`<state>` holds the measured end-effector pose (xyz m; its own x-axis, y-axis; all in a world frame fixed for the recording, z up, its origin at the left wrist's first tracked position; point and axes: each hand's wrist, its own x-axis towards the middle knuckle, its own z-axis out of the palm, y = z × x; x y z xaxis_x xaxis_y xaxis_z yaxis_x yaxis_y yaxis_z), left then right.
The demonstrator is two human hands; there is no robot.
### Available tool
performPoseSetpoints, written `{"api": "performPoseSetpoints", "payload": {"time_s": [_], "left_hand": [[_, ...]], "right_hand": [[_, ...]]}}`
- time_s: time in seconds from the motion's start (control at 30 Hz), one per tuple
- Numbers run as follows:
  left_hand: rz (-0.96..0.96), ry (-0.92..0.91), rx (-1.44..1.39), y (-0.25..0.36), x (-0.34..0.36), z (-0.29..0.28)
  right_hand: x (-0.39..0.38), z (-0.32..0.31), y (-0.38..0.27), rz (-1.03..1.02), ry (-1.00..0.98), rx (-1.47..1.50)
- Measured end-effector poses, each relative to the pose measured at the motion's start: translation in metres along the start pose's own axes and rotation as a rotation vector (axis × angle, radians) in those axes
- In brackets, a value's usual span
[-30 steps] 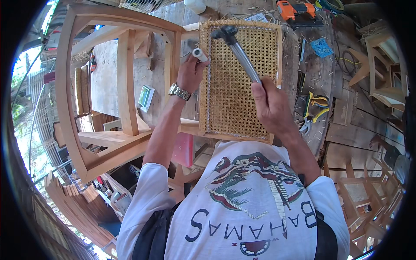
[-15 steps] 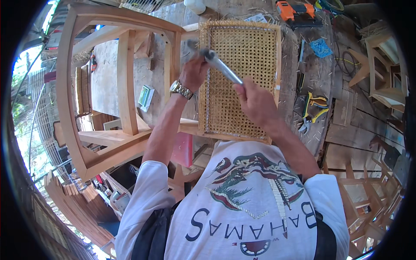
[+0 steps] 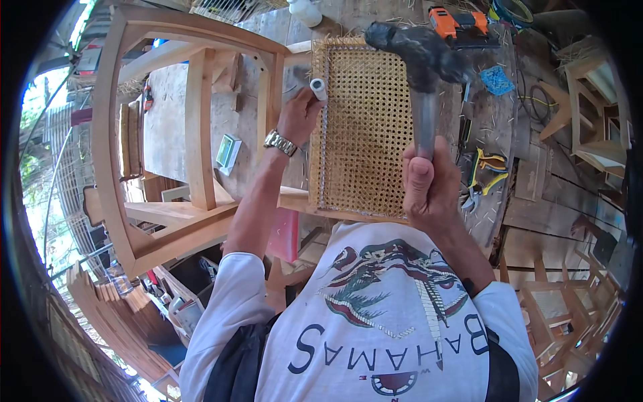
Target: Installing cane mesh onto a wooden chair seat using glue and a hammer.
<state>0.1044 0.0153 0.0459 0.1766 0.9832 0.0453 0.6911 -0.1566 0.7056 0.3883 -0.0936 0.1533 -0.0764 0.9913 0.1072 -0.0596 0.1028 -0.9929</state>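
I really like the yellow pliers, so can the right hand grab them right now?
Probably not: the right hand is wrapped around the hammer. The yellow-handled pliers lie just to its right, with nothing seen covering them, so the way looks free otherwise.

Your left forearm (image 3: 256, 191) reaches from the near left toward the far middle, leaning slightly right, with the wrist (image 3: 285, 129) held nearly straight. At its end your left hand (image 3: 298, 120) shows its back, the fingers (image 3: 305, 100) bent inward in a small grip. Your right forearm (image 3: 467, 251) slants far and left from the near right. Your right hand (image 3: 432, 184) is closed in a fist, its thumb (image 3: 420, 174) pointing far. The hands are well apart, the left one farther out.
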Motion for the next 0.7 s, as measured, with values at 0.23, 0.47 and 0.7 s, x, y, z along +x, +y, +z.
{"api": "performPoseSetpoints", "payload": {"time_s": [0.23,0.47,0.7], "left_hand": [[-0.018,-0.029,0.070,-0.001,0.001,-0.005],[-0.049,0.009,-0.259,-0.012,0.004,-0.004],[-0.024,0.137,-0.443,-0.009,0.004,-0.016]], "right_hand": [[0.032,0.017,0.053,0.053,-0.215,-0.554],[0.030,0.015,0.040,0.186,-0.274,-0.415],[0.023,-0.021,0.036,0.203,0.018,-0.289]]}}
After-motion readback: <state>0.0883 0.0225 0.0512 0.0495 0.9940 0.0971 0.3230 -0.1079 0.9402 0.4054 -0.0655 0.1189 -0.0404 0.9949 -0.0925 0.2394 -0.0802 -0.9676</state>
